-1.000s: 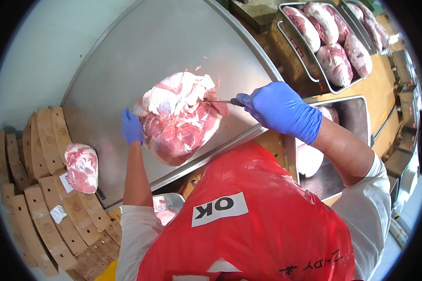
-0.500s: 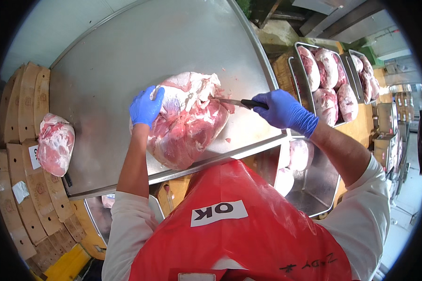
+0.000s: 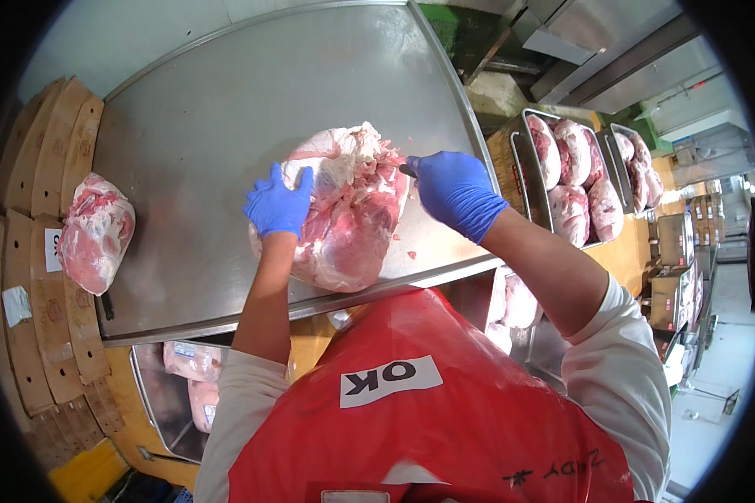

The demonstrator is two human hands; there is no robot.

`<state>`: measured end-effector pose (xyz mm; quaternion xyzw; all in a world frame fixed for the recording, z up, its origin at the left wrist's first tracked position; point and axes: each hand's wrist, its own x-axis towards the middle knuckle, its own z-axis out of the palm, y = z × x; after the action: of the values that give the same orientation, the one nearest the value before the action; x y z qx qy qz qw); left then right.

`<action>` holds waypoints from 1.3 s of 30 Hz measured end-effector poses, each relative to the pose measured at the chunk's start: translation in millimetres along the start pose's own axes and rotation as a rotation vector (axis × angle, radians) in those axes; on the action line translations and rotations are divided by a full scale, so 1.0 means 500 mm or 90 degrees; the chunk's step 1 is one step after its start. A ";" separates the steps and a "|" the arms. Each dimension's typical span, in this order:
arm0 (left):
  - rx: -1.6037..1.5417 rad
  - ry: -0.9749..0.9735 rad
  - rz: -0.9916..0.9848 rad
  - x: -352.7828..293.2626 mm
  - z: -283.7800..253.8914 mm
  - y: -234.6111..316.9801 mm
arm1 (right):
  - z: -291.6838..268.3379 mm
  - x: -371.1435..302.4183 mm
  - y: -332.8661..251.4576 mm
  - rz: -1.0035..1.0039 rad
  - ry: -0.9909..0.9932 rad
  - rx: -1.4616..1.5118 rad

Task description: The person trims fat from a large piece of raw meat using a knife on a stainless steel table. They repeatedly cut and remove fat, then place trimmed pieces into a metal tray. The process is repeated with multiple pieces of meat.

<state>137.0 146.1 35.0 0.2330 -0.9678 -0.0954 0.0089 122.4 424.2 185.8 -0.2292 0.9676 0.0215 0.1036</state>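
A large raw piece of meat (image 3: 348, 239) with white fat lies on the steel table, near its front edge. My left hand (image 3: 278, 205), in a blue glove, rests on the meat's left side with fingers spread. My right hand (image 3: 457, 193), gloved in blue too, is closed around a knife (image 3: 407, 170) at the meat's right edge. Only a small dark part of the knife shows; the blade is hidden from sight. Small scraps lie on the table beside the cut side.
The steel table (image 3: 218, 109) has a raised rim. Another piece of meat (image 3: 96, 235) sits at its left end, by stacked cardboard boxes (image 3: 46, 310). Trays of meat (image 3: 524, 180) stand to the right, and a metal tub (image 3: 155, 394) holding meat is below the table's front edge.
My right hand has moved left with the knife, up against the meat. The left hand has shifted slightly right on the meat, its fingers more spread. The whole view has shifted a little.
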 end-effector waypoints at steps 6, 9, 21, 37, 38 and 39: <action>-0.032 0.008 -0.046 -0.067 -0.007 0.013 | 0.084 -0.005 -0.141 0.094 -0.071 0.192; -0.074 0.024 -0.036 -0.090 0.012 0.016 | 0.128 0.010 -0.127 0.145 -0.019 0.384; -0.090 0.020 0.053 -0.127 0.053 0.020 | 0.369 0.077 -0.169 0.245 0.342 0.809; 0.024 -0.085 0.218 -0.008 0.021 -0.031 | 0.106 -0.148 0.016 0.410 -0.023 1.329; 0.015 -0.087 0.246 0.011 0.019 -0.046 | 0.081 -0.173 0.046 0.422 -0.065 1.343; 0.007 -0.088 0.274 0.037 0.026 -0.060 | 0.076 -0.192 0.085 0.417 -0.085 1.337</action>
<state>133.4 113.9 16.3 0.0143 -0.9939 -0.1019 -0.0388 194.6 507.9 168.6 0.2419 0.5109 -0.7730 0.2881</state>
